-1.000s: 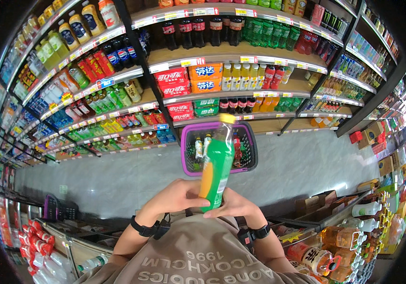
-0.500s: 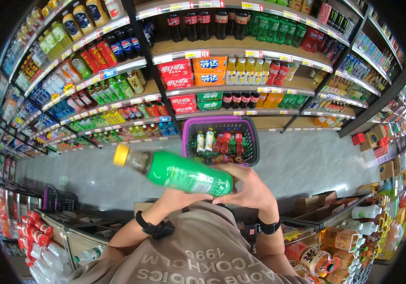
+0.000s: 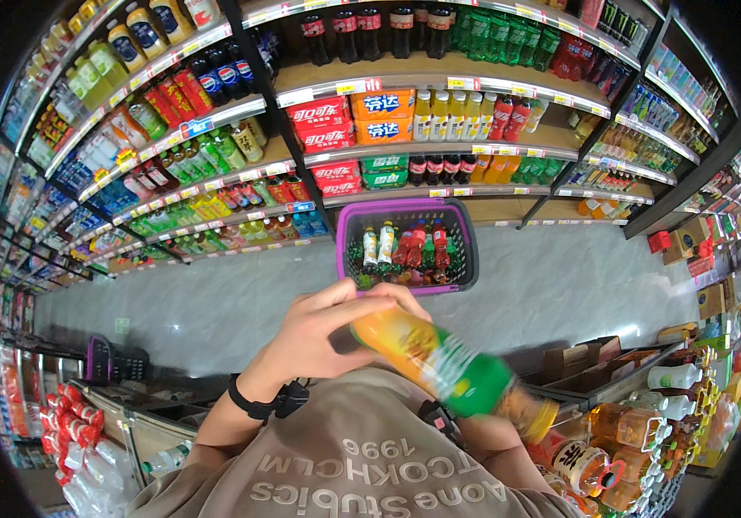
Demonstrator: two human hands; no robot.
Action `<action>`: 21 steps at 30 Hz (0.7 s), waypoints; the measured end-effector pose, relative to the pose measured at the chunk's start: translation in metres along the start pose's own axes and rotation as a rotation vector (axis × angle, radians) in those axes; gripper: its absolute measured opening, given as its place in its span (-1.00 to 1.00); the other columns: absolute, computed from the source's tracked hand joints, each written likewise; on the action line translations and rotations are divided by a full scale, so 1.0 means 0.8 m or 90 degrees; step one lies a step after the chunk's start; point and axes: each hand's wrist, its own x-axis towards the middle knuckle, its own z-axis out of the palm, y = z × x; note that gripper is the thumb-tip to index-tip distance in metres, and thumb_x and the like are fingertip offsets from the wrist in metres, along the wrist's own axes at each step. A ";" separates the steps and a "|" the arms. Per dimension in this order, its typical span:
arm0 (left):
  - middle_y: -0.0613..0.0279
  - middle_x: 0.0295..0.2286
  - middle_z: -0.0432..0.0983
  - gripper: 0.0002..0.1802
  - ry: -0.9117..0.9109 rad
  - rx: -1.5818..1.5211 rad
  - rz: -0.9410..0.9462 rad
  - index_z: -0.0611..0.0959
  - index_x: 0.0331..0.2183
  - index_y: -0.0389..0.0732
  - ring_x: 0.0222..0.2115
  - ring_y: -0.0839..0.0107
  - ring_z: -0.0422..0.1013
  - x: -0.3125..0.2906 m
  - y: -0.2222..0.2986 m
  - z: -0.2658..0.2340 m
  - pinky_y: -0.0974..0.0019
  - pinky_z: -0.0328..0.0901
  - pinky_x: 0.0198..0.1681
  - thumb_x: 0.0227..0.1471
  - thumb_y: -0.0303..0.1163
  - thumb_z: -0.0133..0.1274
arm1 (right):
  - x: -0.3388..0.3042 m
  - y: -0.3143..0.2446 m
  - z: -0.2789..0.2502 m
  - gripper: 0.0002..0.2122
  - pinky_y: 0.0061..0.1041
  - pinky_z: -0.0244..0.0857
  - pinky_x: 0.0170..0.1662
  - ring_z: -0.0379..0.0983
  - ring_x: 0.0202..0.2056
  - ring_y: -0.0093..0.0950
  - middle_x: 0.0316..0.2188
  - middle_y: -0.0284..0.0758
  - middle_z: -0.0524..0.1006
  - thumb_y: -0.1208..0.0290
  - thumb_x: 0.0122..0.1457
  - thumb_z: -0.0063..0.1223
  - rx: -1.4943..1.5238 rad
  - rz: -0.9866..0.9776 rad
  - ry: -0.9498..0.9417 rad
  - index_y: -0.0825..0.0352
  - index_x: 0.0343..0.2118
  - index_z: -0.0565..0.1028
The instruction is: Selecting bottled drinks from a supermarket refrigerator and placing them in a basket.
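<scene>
A large drink bottle [image 3: 435, 367] lies aslant in front of my chest, its label orange-yellow at the base and green toward the neck. Its yellow cap points down to the right, and the neck end is smeared by motion. My left hand [image 3: 314, 326] is closed around the base end, thumb and fingers pressed to it. Behind the bottle, most of my right hand [image 3: 398, 298] is hidden; some fingers show curled over the base. Beyond the hands, a black and purple shopping basket [image 3: 471, 250] stands on the floor with several bottles in it.
Long drink shelves [image 3: 440, 155] curve across the far side, full of bottles, cans and boxed packs. At my right sit large bottles of amber liquid [image 3: 625, 423]. Red-capped bottles [image 3: 68, 423] stand at my left, and another basket [image 3: 116, 358] is on the left floor.
The bottle has turned around: its cap pointed up to the left and now points down to the right. Its orange-yellow label side has come into sight. My left hand has moved up to the base.
</scene>
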 end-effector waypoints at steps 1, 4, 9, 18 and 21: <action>0.27 -0.46 0.42 -0.40 -0.026 -0.018 -0.009 0.70 -0.06 -0.21 -0.52 0.41 0.33 0.007 -0.001 0.000 0.36 0.24 -0.44 -0.24 -0.32 0.47 | -0.015 0.018 0.002 -0.39 -0.39 0.43 0.00 0.52 -0.11 -0.39 -0.09 -0.27 0.54 0.67 0.03 0.32 0.198 0.131 -0.048 0.32 0.19 0.36; 0.31 -0.55 0.46 -0.57 -0.142 -0.137 -0.217 0.61 -0.30 -0.29 -0.54 0.60 0.32 0.021 -0.016 0.004 0.40 0.19 -0.49 -0.10 -0.23 0.45 | -0.016 0.053 0.009 -0.64 -0.41 0.41 -0.31 0.45 -0.48 -0.47 -0.36 -0.28 0.52 0.44 0.26 0.19 0.477 0.193 -0.079 0.37 0.05 0.37; 0.39 -0.52 0.53 -0.59 -0.124 -0.360 -0.438 0.65 -0.30 -0.26 -0.57 0.63 0.40 -0.001 -0.095 0.038 0.45 0.22 -0.56 0.14 -0.05 0.27 | 0.037 0.011 -0.017 -0.68 -0.63 -0.04 -0.63 0.19 -0.64 -0.72 -0.62 -0.52 0.34 0.18 0.25 0.22 0.229 0.392 -0.016 0.31 -0.16 0.42; 0.14 0.04 0.53 -0.50 -0.034 -0.908 -0.475 0.49 0.16 -0.22 -0.09 0.24 0.54 -0.076 -0.145 0.078 0.09 0.49 -0.04 0.29 -0.20 0.11 | 0.105 -0.017 -0.031 -0.37 -0.20 0.38 -0.38 0.54 -0.50 -0.07 -0.60 -0.02 0.55 -0.24 0.00 0.31 -0.581 0.217 -0.103 0.44 -0.46 0.61; 0.16 0.07 0.51 -0.49 0.049 -0.975 -0.391 0.47 0.18 -0.21 -0.01 0.24 0.51 -0.102 -0.153 0.092 0.12 0.47 -0.03 0.28 -0.25 0.12 | 0.122 -0.058 0.009 -0.49 -0.26 0.40 -0.40 0.58 -0.48 -0.09 -0.58 -0.06 0.56 -0.07 -0.08 0.43 -0.637 0.106 -0.098 0.40 -0.44 0.62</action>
